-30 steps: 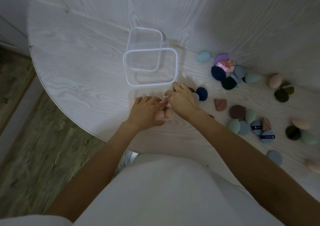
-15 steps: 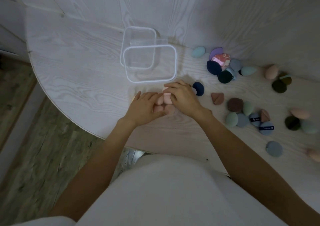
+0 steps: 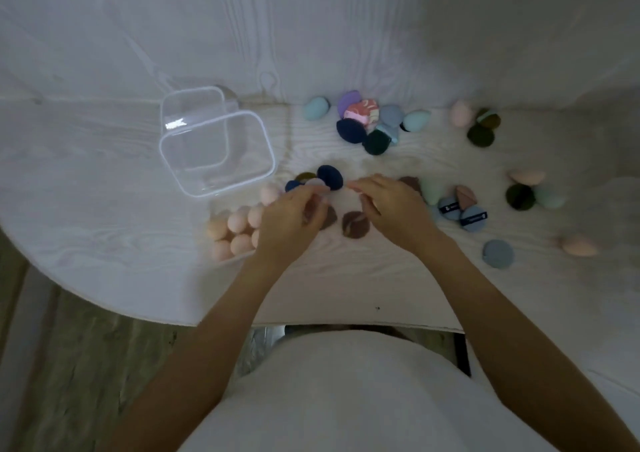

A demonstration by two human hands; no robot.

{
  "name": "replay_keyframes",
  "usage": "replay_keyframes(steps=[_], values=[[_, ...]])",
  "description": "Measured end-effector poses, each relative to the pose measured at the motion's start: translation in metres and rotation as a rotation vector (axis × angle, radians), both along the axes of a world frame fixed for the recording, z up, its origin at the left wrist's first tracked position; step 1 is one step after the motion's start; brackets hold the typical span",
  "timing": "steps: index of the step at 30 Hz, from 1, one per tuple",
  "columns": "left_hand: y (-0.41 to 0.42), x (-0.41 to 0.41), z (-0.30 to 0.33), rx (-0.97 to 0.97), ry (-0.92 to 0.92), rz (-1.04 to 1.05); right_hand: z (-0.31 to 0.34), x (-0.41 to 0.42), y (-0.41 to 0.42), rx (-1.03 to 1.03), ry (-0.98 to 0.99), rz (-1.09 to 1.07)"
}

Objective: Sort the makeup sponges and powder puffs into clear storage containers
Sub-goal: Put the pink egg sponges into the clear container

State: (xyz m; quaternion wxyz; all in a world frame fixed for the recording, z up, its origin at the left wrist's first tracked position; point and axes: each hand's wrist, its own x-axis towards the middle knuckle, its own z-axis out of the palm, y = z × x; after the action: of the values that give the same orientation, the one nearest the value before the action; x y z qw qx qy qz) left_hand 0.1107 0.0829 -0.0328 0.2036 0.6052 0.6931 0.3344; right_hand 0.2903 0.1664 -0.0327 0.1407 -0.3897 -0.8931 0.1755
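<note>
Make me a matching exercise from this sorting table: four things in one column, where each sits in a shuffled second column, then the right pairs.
Things
1. cluster of peach sponges
2. clear containers
3. brown puff
4. grey-blue puff

Places
A. alone near the table's front edge, right of the right hand
B. on the table between the two hands
C. just left of the left hand
D. at the back left, one partly over the other, with nothing visible in them

Pairs: 1-C, 2-D, 3-B, 4-A
</note>
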Motion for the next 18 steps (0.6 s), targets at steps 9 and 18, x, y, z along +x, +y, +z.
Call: replay_keyframes(steps=[9,18], values=[[0.147,0.131,-0.032,-0.162,0.008,-0.463,-0.023,0.219,0.028,-0.053,-0.021,-0.601],[0.245,0.204,-0.061,-0.186,0.178,-0.329,-0.061,0.262,0.102,-0.165,-0.117,-0.647]])
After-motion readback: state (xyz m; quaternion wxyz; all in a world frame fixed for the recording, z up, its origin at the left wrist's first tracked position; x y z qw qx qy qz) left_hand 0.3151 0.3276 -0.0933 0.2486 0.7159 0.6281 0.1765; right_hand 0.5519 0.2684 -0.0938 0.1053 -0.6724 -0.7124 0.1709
